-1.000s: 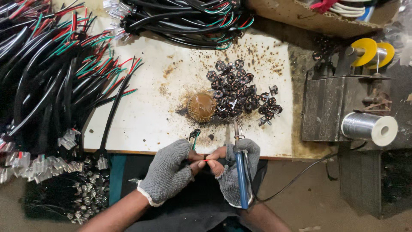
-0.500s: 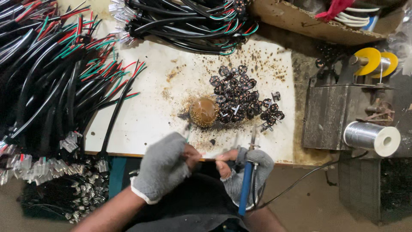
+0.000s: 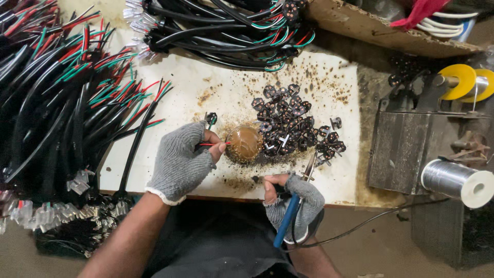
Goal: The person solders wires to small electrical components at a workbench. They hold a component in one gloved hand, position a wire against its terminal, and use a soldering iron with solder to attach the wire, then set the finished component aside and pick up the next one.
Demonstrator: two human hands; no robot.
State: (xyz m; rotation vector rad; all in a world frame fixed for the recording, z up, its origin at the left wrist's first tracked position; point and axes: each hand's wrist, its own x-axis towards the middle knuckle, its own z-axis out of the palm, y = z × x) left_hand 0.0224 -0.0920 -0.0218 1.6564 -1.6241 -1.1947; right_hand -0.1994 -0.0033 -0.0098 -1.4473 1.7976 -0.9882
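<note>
My left hand [image 3: 181, 160], in a grey fingerless glove, pinches a thin red wire [image 3: 212, 144] whose tip reaches the round brown pot of flux [image 3: 244, 144]. A small black plug part [image 3: 210, 119] sticks up just behind that hand. My right hand [image 3: 297, 202], also gloved, grips a blue-handled soldering iron [image 3: 288, 219]. The iron's metal tip [image 3: 310, 166] points up toward a heap of small black plug pieces [image 3: 292, 119] on the stained white board [image 3: 221, 87].
Bundles of black cables with red and green wire ends [image 3: 62, 113] fill the left side, and more lie at the top [image 3: 226, 25]. At right stand a grey metal box [image 3: 399, 149], a spool of solder wire [image 3: 458, 183] and a yellow reel [image 3: 460, 78].
My left hand rose from the board's near edge and carried the red wire to the brown pot. My right hand stays low with the soldering iron.
</note>
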